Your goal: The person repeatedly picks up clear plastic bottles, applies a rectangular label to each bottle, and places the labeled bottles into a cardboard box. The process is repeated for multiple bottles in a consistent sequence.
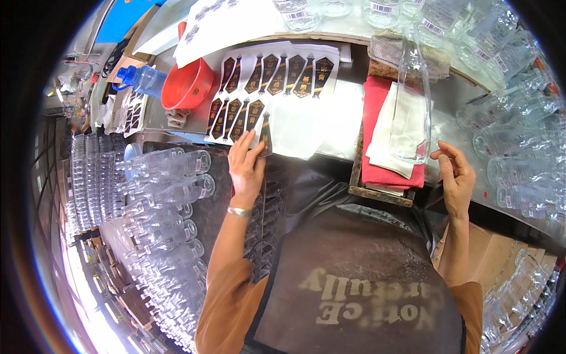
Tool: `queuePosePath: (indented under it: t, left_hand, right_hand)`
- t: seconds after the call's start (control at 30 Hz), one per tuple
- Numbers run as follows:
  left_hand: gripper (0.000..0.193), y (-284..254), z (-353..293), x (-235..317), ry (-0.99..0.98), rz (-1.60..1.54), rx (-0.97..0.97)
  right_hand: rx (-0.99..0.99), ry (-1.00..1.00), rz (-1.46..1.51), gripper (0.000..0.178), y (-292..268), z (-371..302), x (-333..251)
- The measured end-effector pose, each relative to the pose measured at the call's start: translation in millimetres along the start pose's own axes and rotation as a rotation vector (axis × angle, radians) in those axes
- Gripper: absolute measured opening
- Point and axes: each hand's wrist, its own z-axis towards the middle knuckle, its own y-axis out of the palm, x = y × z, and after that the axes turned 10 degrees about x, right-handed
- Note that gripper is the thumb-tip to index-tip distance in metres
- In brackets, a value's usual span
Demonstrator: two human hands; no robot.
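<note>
My left hand [246, 166] is at the lower edge of a white sheet of labels [277, 82]. Its fingers and thumb are closed on a dark tie-shaped label [265, 134] that sits askew from the rows. Several black labels with gold print still show on the sheet. A clear glass bottle [411, 100] lies on its side on a folded white cloth [382, 138], its base toward me. Beneath that is a red cloth [372, 106] on a wooden stand [356, 177]. Beside the bottle's base, my right hand [457, 177] has loosely bent fingers apart, with nothing seen in them.
A red bowl [187, 85] and a blue plastic jug [141, 79] stand at the far left of the bench. Clear bottles [513, 135] crowd the right side and far edge. More bottles [171, 194] are stacked at left. A brown apron [354, 271] covers my front.
</note>
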Motion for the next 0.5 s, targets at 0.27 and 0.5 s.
queuePosePath:
  t: [0.27,0.5]
  left_hand:
    - [0.029,-0.8,81.4,68.6,-1.032,-1.098,-0.099]
    - [0.018,31.0,189.7,189.8,0.142,-0.742,-0.037]
  right_hand:
    - [0.089,0.092,0.094,0.025,-17.1,4.5,6.7]
    - [0.044,0.051,0.107,0.023,-8.1,18.6,-16.4]
